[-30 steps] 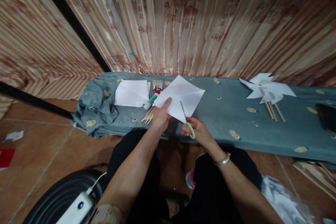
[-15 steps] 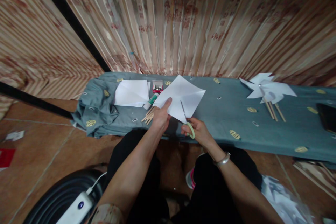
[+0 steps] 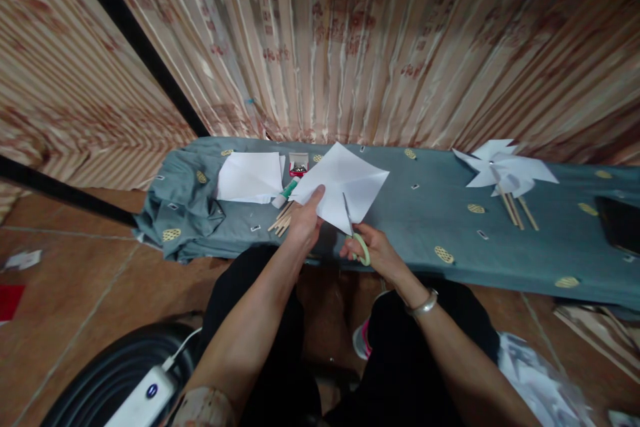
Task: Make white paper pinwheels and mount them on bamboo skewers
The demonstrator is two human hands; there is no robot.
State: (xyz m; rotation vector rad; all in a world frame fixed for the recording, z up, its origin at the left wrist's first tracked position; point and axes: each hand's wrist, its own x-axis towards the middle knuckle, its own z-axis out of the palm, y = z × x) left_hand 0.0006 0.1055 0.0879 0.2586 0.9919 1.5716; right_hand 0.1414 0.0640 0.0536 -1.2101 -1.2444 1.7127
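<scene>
the cut could wander or crumple the sheet of paper (image 3: 345, 173): it looks thin, it is held on one side only, and the part under the blade could flex if the scissors (image 3: 367, 255) twist. the visible blade points from the near corner in toward the middle, so a stroke pushed too deep could run past the centre and weaken the sheet there. if the left hand (image 3: 306, 219) eased its pinch, the paper could swing or slip away from the blades. its forearm might also brush the wooden sticks (image 3: 283, 219), which lie beside that hand not far from the near edge of the bench (image 3: 415, 227), and roll them toward the floor.

the sheet is held over the bench, left of its middle, one corner aimed at the far edge and one at the near edge. the left grip is clamped on its near-left side, thumb on top; the fingers beneath are hidden. the right hand (image 3: 374, 247), at the near edge, is closed around the green scissor handles, just off the near corner. the blade lies over the paper to the right of the left thumb, apart from it; i cannot tell where the other blade is.
</scene>
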